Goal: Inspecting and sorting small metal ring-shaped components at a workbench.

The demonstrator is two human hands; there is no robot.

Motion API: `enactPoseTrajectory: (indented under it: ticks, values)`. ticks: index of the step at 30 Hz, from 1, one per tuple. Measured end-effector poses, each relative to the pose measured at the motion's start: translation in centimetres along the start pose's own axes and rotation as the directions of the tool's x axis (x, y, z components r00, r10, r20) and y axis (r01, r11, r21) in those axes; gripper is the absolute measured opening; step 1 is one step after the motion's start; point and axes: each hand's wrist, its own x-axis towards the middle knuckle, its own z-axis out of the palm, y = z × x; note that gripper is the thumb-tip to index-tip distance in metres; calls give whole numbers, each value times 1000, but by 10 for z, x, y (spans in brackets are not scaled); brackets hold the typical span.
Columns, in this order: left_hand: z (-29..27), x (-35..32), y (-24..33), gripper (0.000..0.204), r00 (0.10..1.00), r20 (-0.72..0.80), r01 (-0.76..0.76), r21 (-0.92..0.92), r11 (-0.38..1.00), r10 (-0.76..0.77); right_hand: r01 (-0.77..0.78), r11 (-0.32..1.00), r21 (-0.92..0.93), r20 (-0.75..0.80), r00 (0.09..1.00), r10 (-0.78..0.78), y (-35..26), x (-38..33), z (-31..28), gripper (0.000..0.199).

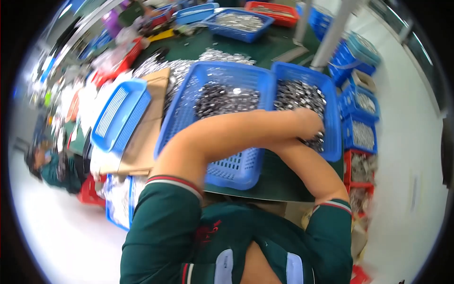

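My arms cross over two blue plastic baskets. My left hand (309, 124) reaches across to the smaller right basket (334, 118), over a heap of small shiny dark metal parts (300, 97). Its fingers are blurred and turned downward, so their grip does not show. Beneath the left arm passes my right forearm (305, 165), angled up and to the left; the right hand is hidden behind the left forearm. The larger perforated basket (231, 176) sits to the left with a pile of similar metal parts (222, 99) in it.
An upright cardboard sheet (158, 94) and an oblong blue basket (120, 116) are at left. Loose silvery parts (179, 68) lie behind on the green table (283, 182). Blue bins (362, 128) and red bins (362, 168) line the right. A seated person (61, 168) is far left.
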Motion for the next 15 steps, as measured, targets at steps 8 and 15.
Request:
enactPoseTrajectory:
  ticks: [8, 15]
  values:
    - [-42, -25, 8, 27, 969, -185, 139, -123, 982, -161, -91, 991, 98, -123, 987, 103, 12, -10, -1, 36]
    - [-63, -176, -88, 17, 458, -715, 375, -384, 844, -529, -178, 971, -158, -513, 855, 73, 18, 17, -7, 29]
